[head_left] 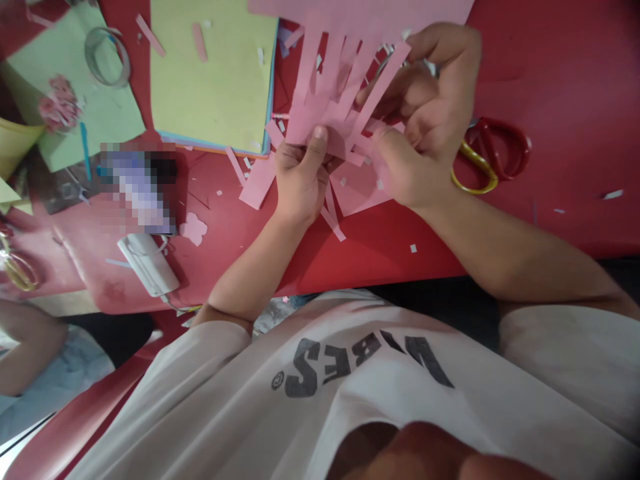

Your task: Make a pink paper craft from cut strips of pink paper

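Note:
My left hand [303,175] is closed on a sheet of pink paper [325,120] cut into long strips, thumb pressed on its uncut lower band. The strips fan away from me, toward the top of the view. My right hand [435,113] is at the sheet's right side, fingers curled around the outermost strip [384,88]; some fingertips are hidden behind the paper. Just right of that wrist lie scissors [475,163] with red and yellow handles. Under and around both hands are loose pink offcuts [259,185].
A stack of coloured paper [215,80], yellow on top, lies left of my hands. Farther left are a tape roll [107,57], a pink paper flower [60,105] and a white power strip [149,265]. Another person's arm [30,340] shows at lower left. Scraps litter the red tabletop [565,120].

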